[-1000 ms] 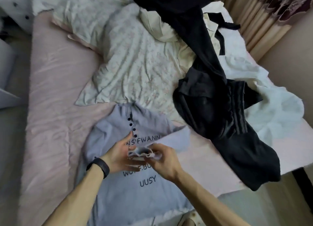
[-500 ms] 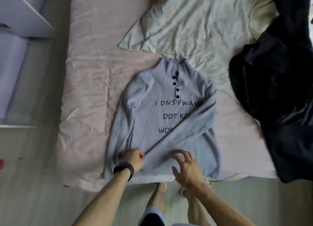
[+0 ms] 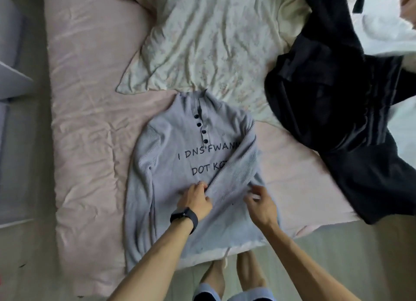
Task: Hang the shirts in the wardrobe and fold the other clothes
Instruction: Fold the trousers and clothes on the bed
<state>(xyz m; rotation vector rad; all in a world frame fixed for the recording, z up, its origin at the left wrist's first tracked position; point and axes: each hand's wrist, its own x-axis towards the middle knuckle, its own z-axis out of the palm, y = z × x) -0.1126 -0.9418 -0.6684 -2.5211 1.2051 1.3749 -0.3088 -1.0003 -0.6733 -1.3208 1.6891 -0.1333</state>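
A grey knit sweater (image 3: pixel 171 156) with dark buttons and black lettering lies face up on the pink bed (image 3: pixel 90 120). Its right sleeve (image 3: pixel 234 172) is folded diagonally across the chest and covers part of the lettering. My left hand (image 3: pixel 194 200), with a black watch at the wrist, pinches the cuff end of that sleeve at the sweater's middle. My right hand (image 3: pixel 261 205) hovers over the sweater's right side with fingers loosely spread, holding nothing. A heap of black clothes (image 3: pixel 342 125) lies to the right on the bed.
A pale floral duvet (image 3: pixel 213 41) is crumpled behind the sweater. White fabric (image 3: pixel 387 30) lies at the far right. A grey cabinet (image 3: pixel 11 80) stands left of the bed. My bare feet (image 3: pixel 234 276) stand on the floor at the bed's front edge.
The sleeve was laid across the sweater's chest. My right hand let go of the fabric and opened. The view tilted down towards the front edge of the bed.
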